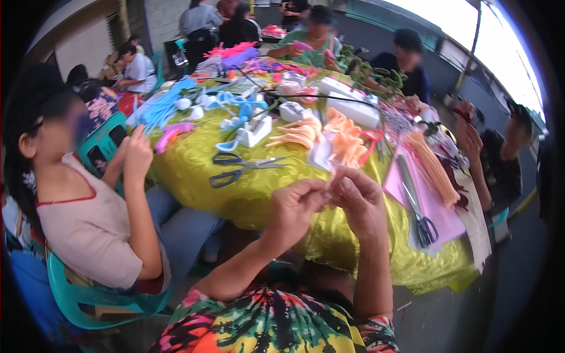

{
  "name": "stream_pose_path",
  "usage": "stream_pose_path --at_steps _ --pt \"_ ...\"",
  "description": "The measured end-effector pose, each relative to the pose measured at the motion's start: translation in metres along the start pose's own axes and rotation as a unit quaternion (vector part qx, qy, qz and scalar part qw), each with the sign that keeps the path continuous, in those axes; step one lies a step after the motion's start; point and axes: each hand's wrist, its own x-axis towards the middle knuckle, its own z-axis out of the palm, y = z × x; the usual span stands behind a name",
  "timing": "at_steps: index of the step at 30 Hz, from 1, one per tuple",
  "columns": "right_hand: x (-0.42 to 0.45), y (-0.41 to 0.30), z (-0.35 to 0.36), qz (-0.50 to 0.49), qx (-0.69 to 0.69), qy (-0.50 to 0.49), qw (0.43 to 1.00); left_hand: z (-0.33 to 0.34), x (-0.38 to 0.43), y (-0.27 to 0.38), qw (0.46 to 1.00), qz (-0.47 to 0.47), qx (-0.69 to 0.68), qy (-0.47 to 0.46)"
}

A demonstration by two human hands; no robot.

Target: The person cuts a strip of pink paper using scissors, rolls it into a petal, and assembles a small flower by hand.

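Note:
My left hand and my right hand meet at the fingertips over the table's near edge. Pinched between them is a small peach strip, mostly hidden by the fingers; it looks like chenille stem. Just beyond lie two groups of bent peach chenille pieces, the right-hand group partly on a white sheet. Scissors with dark handles rest left of my hands, blades pointing right. To the right, a second pair of scissors lies on a pink sheet beside a bundle of straight peach stems.
A shiny yellow-green cloth covers the table. Blue chenille stems, a pink-purple glue gun and white foam blocks crowd its far part. One person sits close on my left in a green plastic chair; several others surround the table.

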Motion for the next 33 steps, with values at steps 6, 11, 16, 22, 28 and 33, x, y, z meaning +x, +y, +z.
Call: stream_pose_path --at_steps 6,11,16,22,28,33 --pt "0.0 0.0 -0.002 -0.006 -0.062 0.025 0.998 0.0 0.003 -0.007 0.998 0.023 0.058 -0.006" --pt "0.002 -0.001 0.002 -0.001 -0.087 0.027 0.996 -0.004 0.003 -0.017 0.989 0.077 0.128 -0.017" --pt "0.003 0.003 0.0 -0.01 -0.094 0.029 0.995 -0.003 0.001 -0.009 0.99 0.033 0.137 -0.022" --pt "0.003 0.005 -0.001 -0.014 -0.088 0.026 0.996 -0.002 0.0 -0.008 0.996 0.014 0.086 -0.012" --pt "0.004 0.008 0.0 -0.017 -0.089 0.038 0.995 -0.004 0.001 -0.01 0.99 0.054 0.127 -0.01" --pt "0.002 0.014 -0.004 -0.017 -0.04 0.024 0.999 -0.006 0.001 -0.016 0.978 0.096 0.186 -0.011"
